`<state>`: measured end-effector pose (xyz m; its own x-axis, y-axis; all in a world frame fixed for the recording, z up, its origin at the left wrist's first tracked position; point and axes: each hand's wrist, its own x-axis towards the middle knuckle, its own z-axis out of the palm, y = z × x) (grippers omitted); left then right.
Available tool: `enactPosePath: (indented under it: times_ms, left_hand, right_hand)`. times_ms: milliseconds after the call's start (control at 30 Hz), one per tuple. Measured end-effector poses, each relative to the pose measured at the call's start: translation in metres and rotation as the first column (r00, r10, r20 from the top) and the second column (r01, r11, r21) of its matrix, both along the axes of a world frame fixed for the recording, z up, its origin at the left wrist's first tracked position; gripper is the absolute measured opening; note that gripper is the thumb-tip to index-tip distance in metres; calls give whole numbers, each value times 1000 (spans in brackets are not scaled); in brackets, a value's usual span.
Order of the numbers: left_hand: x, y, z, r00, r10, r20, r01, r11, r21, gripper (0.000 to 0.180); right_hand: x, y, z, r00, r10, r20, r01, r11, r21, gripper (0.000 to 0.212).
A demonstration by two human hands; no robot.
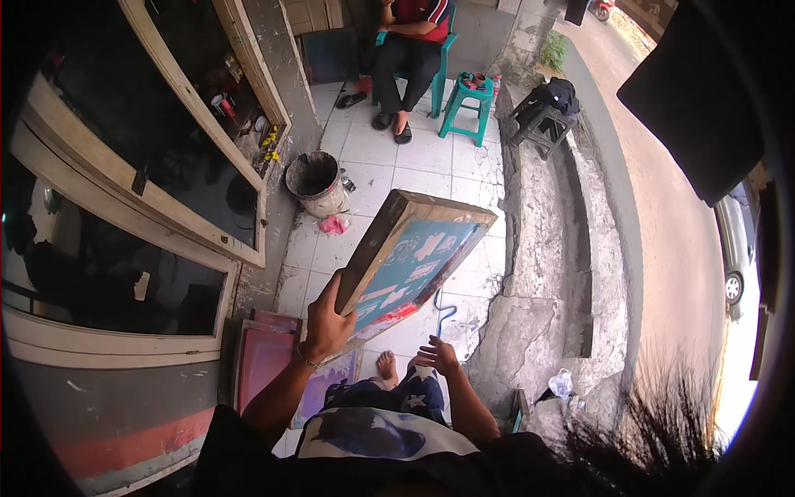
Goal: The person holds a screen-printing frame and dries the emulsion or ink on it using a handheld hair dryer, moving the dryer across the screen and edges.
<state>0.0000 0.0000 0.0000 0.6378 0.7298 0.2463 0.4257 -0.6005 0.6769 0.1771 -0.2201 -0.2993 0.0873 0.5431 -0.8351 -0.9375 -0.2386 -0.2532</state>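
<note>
Head camera: my left hand (331,321) grasps the wooden frame (422,263) by its near outer bar, fingers closed around the wood, probably because an edge grip leaves the blue face and its red smear (396,315) untouched. The frame hangs tilted before me, raised over the tiled floor (364,149). My right hand (440,356) grasps nothing; its fingers are released and loosely spread below the frame's right side. A blue cord (448,312) shows just beyond them, and I can't quite tell whether they touch it. More frames (267,364) stand by the wall at my left, seemingly leaned there to stay upright. The bucket (329,204) sits close to the wall, perhaps to leave walking room.
</note>
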Motion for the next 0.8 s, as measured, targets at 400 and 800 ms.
enactPosePath:
  times_ms: [400,800]
  left_hand:
    - [212,256,76,898,-399,-187,429,889,159,71]
    - [476,468,123,538,-623,-568,837,319,444,40]
  right_hand:
    - [329,268,295,-504,38,863,-393,879,-269,121]
    - [432,515,430,-660,369,654,-519,406,-752,96]
